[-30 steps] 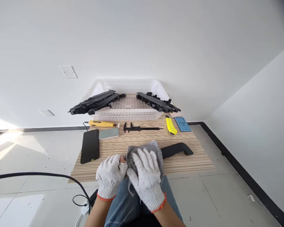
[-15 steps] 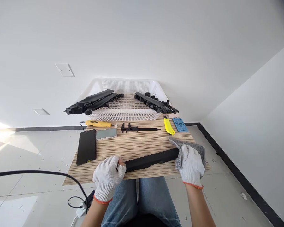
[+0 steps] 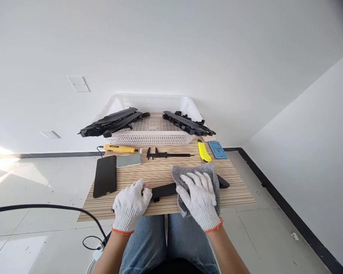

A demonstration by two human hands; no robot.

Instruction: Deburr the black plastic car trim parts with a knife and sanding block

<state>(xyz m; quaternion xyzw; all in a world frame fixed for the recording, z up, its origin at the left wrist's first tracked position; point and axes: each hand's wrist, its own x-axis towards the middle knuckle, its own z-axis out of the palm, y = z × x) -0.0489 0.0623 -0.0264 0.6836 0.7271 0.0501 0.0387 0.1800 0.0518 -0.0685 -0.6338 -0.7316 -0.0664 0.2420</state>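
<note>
A long black plastic strip (image 3: 163, 190) lies across the front of the wood-striped board. My left hand (image 3: 133, 205), in a white knit glove, is closed around its left end. Over the strip's right half lies a grey cloth (image 3: 183, 173). My right hand (image 3: 199, 196), also gloved, rests on this cloth with fingers spread flat, pressing it against the strip. The strip's far right tip shows beyond the cloth; the part beneath is hidden.
Behind stands a white basket (image 3: 151, 139) with black plastic parts (image 3: 114, 121) on it. On the board (image 3: 160, 171) lie a yellow corded tool (image 3: 120, 149), a caliper (image 3: 168, 155), a yellow knife (image 3: 204, 151), a blue card (image 3: 217, 150), a dark tablet (image 3: 105, 176) and a grey block (image 3: 129, 160).
My right hand and the cloth have moved left along the strip from its right end, and the fingers have opened out flat. The strip has turned slightly; my left hand still grips it.
</note>
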